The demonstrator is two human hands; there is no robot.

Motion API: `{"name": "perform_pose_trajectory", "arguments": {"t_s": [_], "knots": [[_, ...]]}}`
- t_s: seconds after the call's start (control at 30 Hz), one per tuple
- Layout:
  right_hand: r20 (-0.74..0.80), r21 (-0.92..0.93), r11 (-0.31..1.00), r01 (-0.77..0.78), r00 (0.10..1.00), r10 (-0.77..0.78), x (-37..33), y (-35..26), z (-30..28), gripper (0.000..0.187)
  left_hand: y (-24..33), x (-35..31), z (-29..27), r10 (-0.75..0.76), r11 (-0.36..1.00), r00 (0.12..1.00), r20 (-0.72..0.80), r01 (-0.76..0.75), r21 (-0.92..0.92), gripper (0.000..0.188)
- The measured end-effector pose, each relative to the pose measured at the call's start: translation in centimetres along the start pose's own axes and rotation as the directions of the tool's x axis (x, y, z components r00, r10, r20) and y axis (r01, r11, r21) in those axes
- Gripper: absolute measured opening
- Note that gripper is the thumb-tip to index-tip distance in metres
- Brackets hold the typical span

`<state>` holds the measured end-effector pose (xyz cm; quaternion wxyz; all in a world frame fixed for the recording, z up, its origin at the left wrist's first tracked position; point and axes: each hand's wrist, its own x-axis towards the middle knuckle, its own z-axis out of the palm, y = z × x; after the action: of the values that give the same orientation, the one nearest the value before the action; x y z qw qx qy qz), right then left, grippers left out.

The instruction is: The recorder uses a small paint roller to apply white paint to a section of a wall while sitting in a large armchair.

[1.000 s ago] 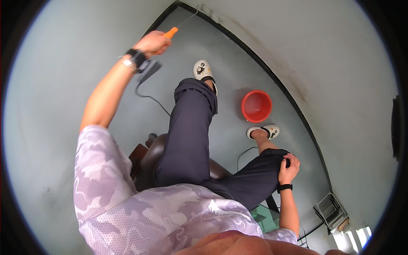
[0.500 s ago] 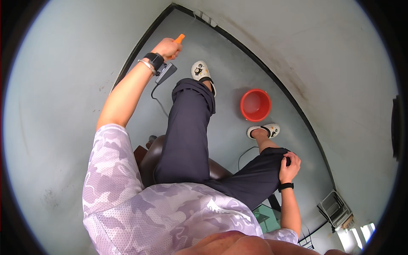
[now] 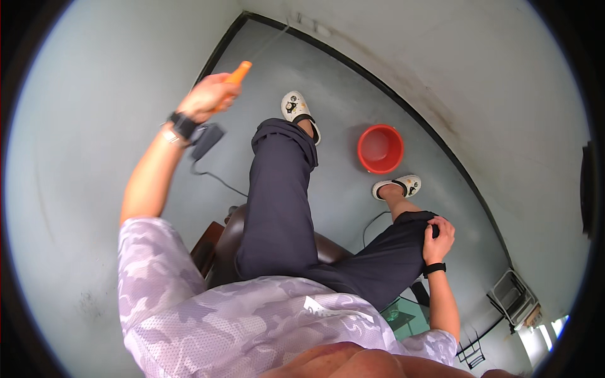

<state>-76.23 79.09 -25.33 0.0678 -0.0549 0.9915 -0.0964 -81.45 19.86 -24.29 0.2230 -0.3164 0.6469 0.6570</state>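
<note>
My left hand (image 3: 213,97) is closed round an orange handle (image 3: 238,74), held out over the floor at the far left. From the handle's tip a thin pale line stretches toward the far wall; what it ends in is too blurred to tell. On my left wrist sits a black band (image 3: 183,125). A dark grey box (image 3: 208,142) with a cable hangs by that wrist. My right hand (image 3: 440,240) rests on the right knee of my dark trousers (image 3: 283,208), thumb apart from the fingers and nothing seen in it.
A red bucket (image 3: 380,148) stands on the grey floor between my feet, nearest my right shoe (image 3: 411,186). I sit on a brown leather seat (image 3: 225,252). Folded metal chairs (image 3: 513,299) lean at the right wall. A glass-topped table (image 3: 403,315) shows behind my right leg.
My left hand has swung left and back toward me with the orange handle; the grey box moved along with the wrist. My right hand stays on the knee.
</note>
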Motion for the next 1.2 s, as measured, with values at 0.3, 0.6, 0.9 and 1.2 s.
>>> {"name": "perform_pose_trajectory", "arguments": {"t_s": [0.3, 0.6, 0.9, 1.2], "knots": [[-0.018, 0.018, 1.0, -0.02, 1.0, 0.02, -0.5, 0.2, -0.1, 0.009, 1.3, -2.4, 2.2, 0.027, 0.999, 0.998, 0.059, -0.029, 0.029, 0.013], [-0.026, 0.016, 1.0, -0.025, 0.999, 0.026, -0.6, 0.3, -0.3, 0.008, -0.7, -1.4, 2.6, -0.016, 1.0, 0.999, 0.047, 0.016, -0.011, 0.018], [-0.044, 0.078, 0.996, -0.044, 0.998, 0.048, -0.8, 1.2, 0.0, 0.008, 0.4, -1.4, 5.3, -0.014, 0.999, 0.994, 0.107, 0.018, -0.04, 0.018], [-0.058, 0.025, 0.998, -0.052, 0.997, 0.054, -0.8, 1.2, -1.0, 0.007, 3.6, -8.7, 6.0, -0.03, 0.989, 0.992, 0.119, 0.047, -0.137, 0.015]]}}
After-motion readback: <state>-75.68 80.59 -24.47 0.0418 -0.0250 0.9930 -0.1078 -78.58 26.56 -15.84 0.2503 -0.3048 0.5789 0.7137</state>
